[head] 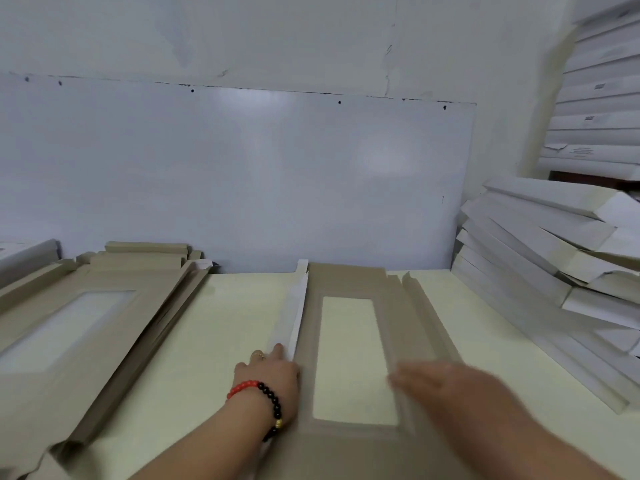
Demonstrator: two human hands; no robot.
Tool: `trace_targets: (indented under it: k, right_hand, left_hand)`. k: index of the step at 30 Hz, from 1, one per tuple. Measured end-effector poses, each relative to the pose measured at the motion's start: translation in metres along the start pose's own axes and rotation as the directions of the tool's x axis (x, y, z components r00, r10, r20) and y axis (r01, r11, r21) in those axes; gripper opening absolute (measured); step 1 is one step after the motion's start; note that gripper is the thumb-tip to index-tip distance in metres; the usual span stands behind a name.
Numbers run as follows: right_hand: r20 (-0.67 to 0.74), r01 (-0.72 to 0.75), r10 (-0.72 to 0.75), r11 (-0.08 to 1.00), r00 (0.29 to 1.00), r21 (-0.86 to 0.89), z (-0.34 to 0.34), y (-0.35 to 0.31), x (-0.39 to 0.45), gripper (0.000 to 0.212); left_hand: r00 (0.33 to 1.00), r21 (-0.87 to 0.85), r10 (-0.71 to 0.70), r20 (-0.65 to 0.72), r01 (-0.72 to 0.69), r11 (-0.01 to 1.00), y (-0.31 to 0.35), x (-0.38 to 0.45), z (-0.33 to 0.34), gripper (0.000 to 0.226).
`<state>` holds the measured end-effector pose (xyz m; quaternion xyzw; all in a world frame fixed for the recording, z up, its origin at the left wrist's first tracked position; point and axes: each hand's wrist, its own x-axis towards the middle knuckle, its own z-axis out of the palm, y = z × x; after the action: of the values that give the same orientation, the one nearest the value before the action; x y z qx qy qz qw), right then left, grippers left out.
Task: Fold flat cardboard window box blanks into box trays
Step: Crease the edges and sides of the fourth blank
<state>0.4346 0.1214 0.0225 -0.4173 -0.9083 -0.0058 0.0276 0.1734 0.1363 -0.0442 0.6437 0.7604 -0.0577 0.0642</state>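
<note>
Window box blank (349,358), brown and flat on the pale table (214,327), long axis running near to far between both hands. Left hand (268,382) at the left long flap (292,313), fingers bent against its raised white underside. Right hand (446,382) blurred, fingers apparently extended over the right panel; grip impossible to tell. Folded trays (540,258) stacked far right, more blanks (69,317) left.

Soft, even indoor light, faint glare on the whiteboard (242,168), wide-angle bending at edges, motion-blurred right hand (446,382).
</note>
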Motion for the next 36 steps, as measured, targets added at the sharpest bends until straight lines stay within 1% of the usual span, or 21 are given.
trace_targets:
  k: [1,2,3,4,5,6,8,11,13,15,18,20,22,24,26,28,29,31,33,34,36]
  right_hand:
    - [0.026,-0.204,0.204,0.979,0.979,-0.014,0.005,0.021,-0.008,0.044]
    - [-0.042,-0.252,0.248,0.945,0.968,-0.207,0.002,0.049,-0.019,0.062]
    - [-0.056,-0.231,0.225,0.915,0.973,-0.331,0.006,0.065,-0.022,0.084]
    - [-0.048,-0.222,0.220,0.905,0.974,-0.363,0.013,0.069,-0.023,0.096]
    - [-0.040,-0.211,0.211,0.911,0.977,-0.355,0.023,0.076,-0.025,0.098]
    - [-0.067,-0.161,0.147,0.930,0.987,-0.331,0.029,0.080,-0.027,0.093]
    - [-0.137,-0.037,-0.009,0.943,0.991,-0.330,0.033,0.080,-0.027,0.068]
    - [-0.010,0.149,-0.164,0.915,0.986,-0.374,0.044,0.069,-0.016,0.049]
    - [0.015,0.225,-0.237,0.898,0.971,-0.378,0.046,0.059,-0.010,0.040]
    - [-0.035,0.260,-0.301,0.870,0.953,-0.420,0.051,0.053,-0.006,0.035]
    - [-0.115,0.234,-0.317,0.859,0.941,-0.455,0.057,0.033,0.003,0.031]
    - [-0.139,0.184,-0.262,0.891,0.955,-0.416,0.058,0.018,0.010,0.037]
    - [-0.149,0.108,-0.163,0.940,0.975,-0.323,0.061,0.006,0.016,0.044]
    - [-0.133,0.010,-0.047,0.964,0.990,-0.265,0.062,-0.007,0.019,0.048]
    - [-0.130,-0.034,-0.005,0.956,0.992,-0.291,0.067,-0.019,0.021,0.043]
    - [-0.119,-0.056,0.026,0.964,0.993,-0.259,0.069,-0.028,0.020,0.035]
    - [-0.122,-0.063,0.035,0.972,0.992,-0.228,0.072,-0.031,0.020,0.035]
    - [-0.086,-0.025,0.008,0.980,0.996,-0.199,0.071,-0.041,0.021,0.041]
    - [-0.022,0.094,-0.101,0.973,0.995,-0.211,0.064,-0.041,0.019,0.036]
    - [-0.009,0.130,-0.135,0.973,0.991,-0.191,0.059,-0.036,0.019,0.028]
    - [0.133,0.079,-0.068,0.993,0.989,-0.085,0.052,-0.017,0.016,0.025]
  left_hand:
    - [1.000,-0.003,0.010,0.012,-0.010,1.000,-0.008,0.003,0.001,0.053]
    - [0.999,-0.016,0.025,0.025,-0.024,1.000,-0.015,0.006,0.002,0.055]
    - [0.998,-0.030,0.043,0.039,-0.042,0.999,-0.021,0.008,0.002,0.055]
    - [0.996,-0.038,0.070,0.047,-0.068,0.997,-0.025,0.011,0.002,0.056]
    - [0.993,-0.029,0.102,0.056,-0.100,0.995,-0.028,0.014,0.002,0.057]
    - [0.990,-0.012,0.127,0.069,-0.126,0.992,-0.029,0.016,0.001,0.060]
    - [0.980,0.028,0.173,0.093,-0.177,0.984,-0.029,0.020,-0.002,0.064]
    - [0.974,0.080,0.206,0.098,-0.214,0.974,-0.033,0.024,-0.009,0.070]
    - [0.984,0.168,0.160,0.074,-0.171,0.971,-0.035,0.028,-0.011,0.070]
    - [0.995,0.223,0.079,0.068,-0.093,0.970,-0.031,0.032,-0.011,0.061]
    - [0.996,0.103,-0.006,0.091,-0.003,0.995,-0.017,0.036,-0.014,0.036]
    - [0.994,-0.127,0.016,0.105,-0.002,0.992,-0.002,0.032,-0.016,0.050]
    - [0.983,-0.307,0.113,0.148,-0.063,0.950,0.018,0.018,-0.020,0.073]
    - [0.955,-0.385,0.237,0.179,-0.153,0.910,0.034,0.003,-0.025,0.089]
    - [0.888,-0.393,0.406,0.218,-0.301,0.869,0.041,-0.021,-0.031,0.077]
    - [0.795,-0.305,0.534,0.289,-0.452,0.838,0.041,-0.041,-0.036,0.055]
    - [0.775,-0.218,0.546,0.319,-0.501,0.838,0.039,-0.047,-0.035,0.051]
    - [0.844,0.053,0.417,0.336,-0.460,0.887,0.034,-0.057,-0.031,0.042]
    - [0.899,0.253,0.365,0.241,-0.421,0.871,0.031,-0.063,-0.023,0.033]
    - [0.905,0.293,0.364,0.220,-0.417,0.860,0.030,-0.066,-0.022,0.031]
    - [0.910,0.305,0.358,0.210,-0.409,0.860,0.024,-0.072,-0.021,0.032]
